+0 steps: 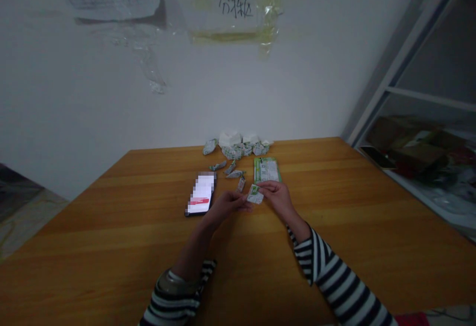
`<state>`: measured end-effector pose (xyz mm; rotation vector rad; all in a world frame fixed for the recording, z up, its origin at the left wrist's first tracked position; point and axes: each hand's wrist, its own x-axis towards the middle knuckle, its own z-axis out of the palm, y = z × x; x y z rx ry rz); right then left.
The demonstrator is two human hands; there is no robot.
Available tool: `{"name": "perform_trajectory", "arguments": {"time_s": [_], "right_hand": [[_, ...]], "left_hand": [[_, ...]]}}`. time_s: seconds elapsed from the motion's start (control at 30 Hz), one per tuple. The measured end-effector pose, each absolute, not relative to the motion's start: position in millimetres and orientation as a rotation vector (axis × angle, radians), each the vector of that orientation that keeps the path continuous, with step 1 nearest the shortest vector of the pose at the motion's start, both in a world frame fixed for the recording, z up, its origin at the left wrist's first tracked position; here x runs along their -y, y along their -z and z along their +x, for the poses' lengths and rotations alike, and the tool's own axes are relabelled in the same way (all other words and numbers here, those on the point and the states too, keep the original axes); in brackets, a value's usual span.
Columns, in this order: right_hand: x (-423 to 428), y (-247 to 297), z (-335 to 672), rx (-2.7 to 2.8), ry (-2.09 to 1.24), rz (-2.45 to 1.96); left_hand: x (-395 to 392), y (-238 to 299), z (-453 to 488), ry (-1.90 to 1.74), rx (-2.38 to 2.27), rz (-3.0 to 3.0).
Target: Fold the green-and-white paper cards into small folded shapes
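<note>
A small green-and-white paper packet sits between my hands above the wooden table. My right hand pinches its upper edge, and the fingertips of my left hand grip its lower left corner. Behind my hands lies a larger flat green-and-white packet. Several small twisted green-and-white wrapped pieces lie just beyond my left fingertips. A loose heap of similar wrapped pieces with white crumpled paper sits near the far edge.
A smartphone with a lit screen lies left of my left hand on the wooden table. A white wall rises behind the table, with a taped handwritten label. Shelving holding assorted items stands at the right.
</note>
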<state>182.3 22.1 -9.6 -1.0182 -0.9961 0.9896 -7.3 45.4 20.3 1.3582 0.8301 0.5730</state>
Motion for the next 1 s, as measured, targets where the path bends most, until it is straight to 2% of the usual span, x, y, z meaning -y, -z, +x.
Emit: {"name": "perform_trajectory", "arguments": {"time_s": [0.3, 0.47, 1.0], "right_hand": [[-23.0, 10.7, 179.7, 0.918, -1.025, -1.045], [-21.6, 9.4, 178.4, 0.849, -1.037, -1.053], [-17.2, 15.6, 160.4, 0.734, -1.028, -0.997]], "left_hand": [[-50.9, -5.3, 3.1, -0.764, -1.009, 1.765], [-48.7, -10.6, 4.8, -0.749, -0.96, 1.739], [-36.7, -12.6, 12.6, -0.992, -1.219, 1.857]]}}
